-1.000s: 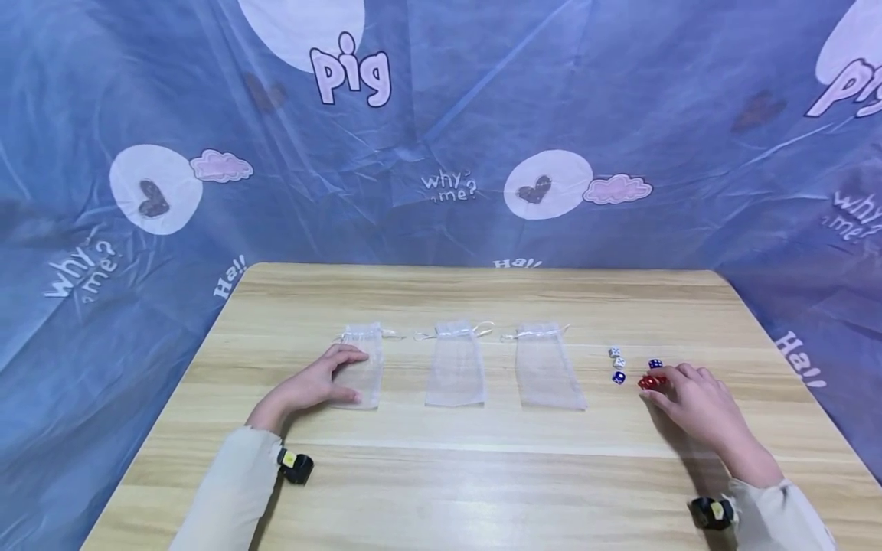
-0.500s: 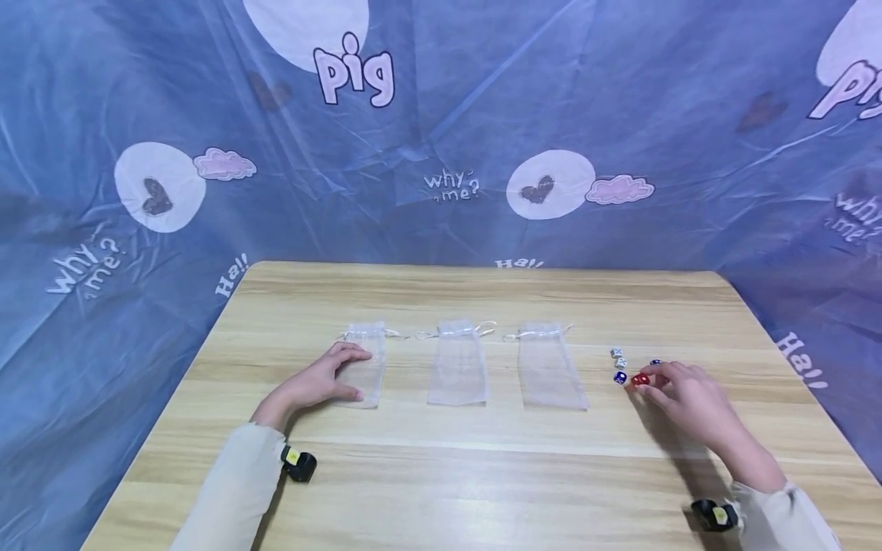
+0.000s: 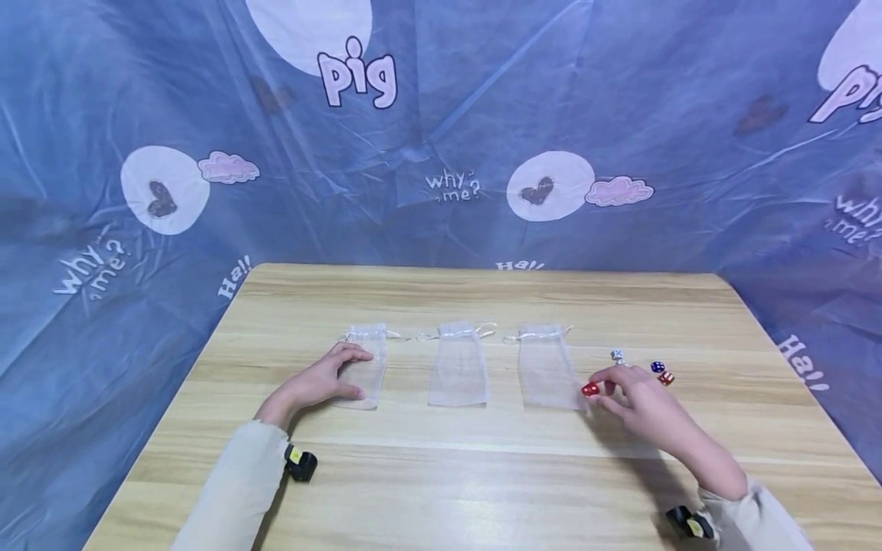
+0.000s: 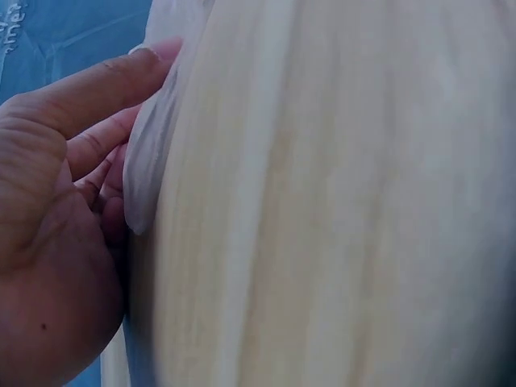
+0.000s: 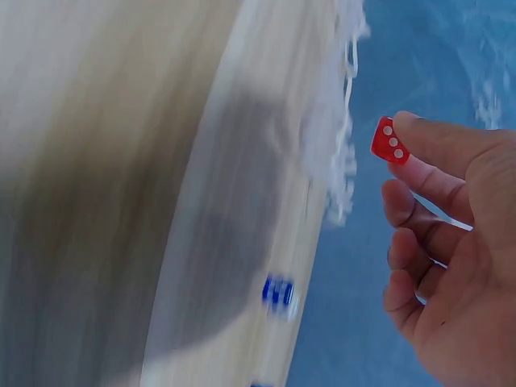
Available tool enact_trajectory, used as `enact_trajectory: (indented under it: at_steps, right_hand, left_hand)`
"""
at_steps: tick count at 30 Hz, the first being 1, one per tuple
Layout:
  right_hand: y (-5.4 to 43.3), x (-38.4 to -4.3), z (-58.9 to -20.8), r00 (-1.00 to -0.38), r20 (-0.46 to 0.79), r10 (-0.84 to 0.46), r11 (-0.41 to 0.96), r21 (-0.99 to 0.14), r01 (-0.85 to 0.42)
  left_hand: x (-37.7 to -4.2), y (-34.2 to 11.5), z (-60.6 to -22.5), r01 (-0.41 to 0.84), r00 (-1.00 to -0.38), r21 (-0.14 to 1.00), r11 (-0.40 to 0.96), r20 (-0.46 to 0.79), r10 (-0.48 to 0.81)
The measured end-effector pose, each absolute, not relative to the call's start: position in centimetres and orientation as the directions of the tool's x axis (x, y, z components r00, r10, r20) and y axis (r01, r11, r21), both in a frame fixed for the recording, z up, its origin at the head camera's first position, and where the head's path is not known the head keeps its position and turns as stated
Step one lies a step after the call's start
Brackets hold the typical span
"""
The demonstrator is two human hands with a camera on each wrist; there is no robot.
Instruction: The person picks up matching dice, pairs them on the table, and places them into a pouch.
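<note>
My right hand [image 3: 648,405] pinches a red die [image 3: 589,389] between thumb and index finger, raised over the table near the lower corner of the right mesh drawstring bag [image 3: 550,371]. White pips show on that die in the right wrist view. On the left, my left hand [image 3: 317,389] rests on the left drawstring bag [image 3: 368,375], thumb and fingers spread apart. The bag's thin fabric [image 4: 149,173] lies between thumb and fingers in the left wrist view. The middle drawstring bag [image 3: 458,371] lies flat, untouched.
Behind my right hand lie a white die [image 3: 616,355], a blue die [image 3: 658,367] and another red die [image 3: 666,378]. The hand partly hides other dice. A printed blue cloth [image 3: 386,214] hangs behind and beside the wooden table [image 3: 413,490].
My right hand has picked up one red die from the group and carried it left toward the right bag. My left hand has stayed on the left bag.
</note>
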State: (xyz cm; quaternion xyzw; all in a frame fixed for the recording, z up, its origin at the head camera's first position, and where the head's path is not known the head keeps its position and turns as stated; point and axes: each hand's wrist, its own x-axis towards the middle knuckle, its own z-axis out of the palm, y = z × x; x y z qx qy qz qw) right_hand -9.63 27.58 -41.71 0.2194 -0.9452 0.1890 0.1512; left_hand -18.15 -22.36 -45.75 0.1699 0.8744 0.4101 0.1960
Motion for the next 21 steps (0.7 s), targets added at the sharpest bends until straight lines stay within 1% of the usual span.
enact_trajectory:
  at_steps: [4,12,17,21]
  right_hand:
    - [25.3,-9.3,-41.7,-0.843,0.337,-0.419,0.791,-0.321,-0.521]
    - [21.1,-8.9,-42.0,-0.823,0.183,-0.537,0.737,-0.372,-0.564]
    - [19.2,-8.7,-41.9,-0.788,0.124,-0.603,0.694,-0.406,-0.595]
    - [17.7,-8.6,-41.7,-0.762,0.105,-0.639,0.676,-0.396,-0.621]
  left_hand:
    - [-18.3,-22.2,-45.7,0.129,-0.865,0.780,0.612,-0.214,0.454]
    - [-18.5,-21.8,-45.4,0.132,-0.858,0.777,0.615,-0.221,0.463]
    - [-18.5,-21.9,-45.5,0.115,-0.861,0.779,0.616,-0.231,0.453]
    - [-18.5,-22.1,-45.5,0.114,-0.860,0.770,0.628,-0.239,0.450]
